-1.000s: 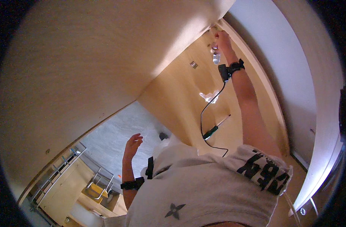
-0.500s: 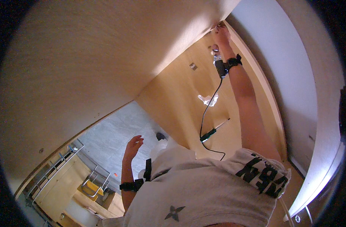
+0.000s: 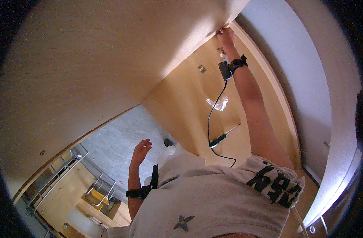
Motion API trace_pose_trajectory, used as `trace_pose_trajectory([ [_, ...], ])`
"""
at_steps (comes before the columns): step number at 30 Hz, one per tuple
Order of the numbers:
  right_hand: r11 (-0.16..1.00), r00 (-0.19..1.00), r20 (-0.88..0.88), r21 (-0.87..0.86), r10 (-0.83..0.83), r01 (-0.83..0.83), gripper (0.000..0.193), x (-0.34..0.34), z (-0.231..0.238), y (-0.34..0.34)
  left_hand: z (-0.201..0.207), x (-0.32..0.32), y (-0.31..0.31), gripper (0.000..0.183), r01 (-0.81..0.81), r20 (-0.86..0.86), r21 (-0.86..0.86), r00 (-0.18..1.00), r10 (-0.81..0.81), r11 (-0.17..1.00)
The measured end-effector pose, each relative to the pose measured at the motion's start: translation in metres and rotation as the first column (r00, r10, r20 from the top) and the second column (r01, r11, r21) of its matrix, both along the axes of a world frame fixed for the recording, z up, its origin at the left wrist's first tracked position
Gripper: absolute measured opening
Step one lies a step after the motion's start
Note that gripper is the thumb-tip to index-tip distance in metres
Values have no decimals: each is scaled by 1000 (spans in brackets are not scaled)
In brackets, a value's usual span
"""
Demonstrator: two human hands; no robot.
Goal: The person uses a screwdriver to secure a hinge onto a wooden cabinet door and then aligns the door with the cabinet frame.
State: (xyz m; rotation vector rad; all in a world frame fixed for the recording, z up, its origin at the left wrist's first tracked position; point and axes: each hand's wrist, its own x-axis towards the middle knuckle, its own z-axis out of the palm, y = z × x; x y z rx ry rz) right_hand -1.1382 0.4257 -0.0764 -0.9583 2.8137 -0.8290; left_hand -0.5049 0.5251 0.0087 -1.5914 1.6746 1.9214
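My right hand [image 3: 228, 36] is stretched far out to the corner where the large wooden panel [image 3: 90, 59] meets the wooden board [image 3: 181, 115]. Its fingers are bent together against the panel's lower edge, and whatever they grip is too small to make out. Beside that wrist lie a small clear bag or wrapper [image 3: 224, 58] and some tiny dark bits. My left hand [image 3: 142, 150] hangs in the air above the grey floor, fingers loosely apart and holding nothing. A screwdriver with a green and black handle [image 3: 218, 141] rests on the board, left of my right forearm.
A crumpled piece of clear plastic [image 3: 218, 104] and a small square metal piece [image 3: 201, 69] lie on the board. The black cable [image 3: 209, 123] trails from my right wrist device. A pale wall [image 3: 296, 79] stands to the right; a yellow chair [image 3: 96, 197] is at lower left.
My right hand has shifted slightly left along the panel's edge, taking its wrist device and cable with it. My left hand has barely moved.
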Motion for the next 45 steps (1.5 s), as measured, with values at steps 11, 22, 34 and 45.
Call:
trace_pose_trajectory([
  [11, 999, 997, 65, 20, -50, 49, 24, -8, 4, 6, 13, -43, 8, 40, -244, -132, 202, 953, 273, 949],
  [22, 93, 96, 232, 23, 968, -995, 24, 281, 85, 110, 7, -94, 9, 34, -410, -114, 838, 513, 851, 359],
  [34, 876, 912, 166, -385, 375, -291, 14, 77, 34, 61, -25, -72, 9, 20, -283, -11, 909, 718, 696, 307],
  [45, 939, 922, -207, 186, 327, -291, 21, -29, -23, 23, -21, -74, 8, 23, -497, -78, 716, 641, 763, 491],
])
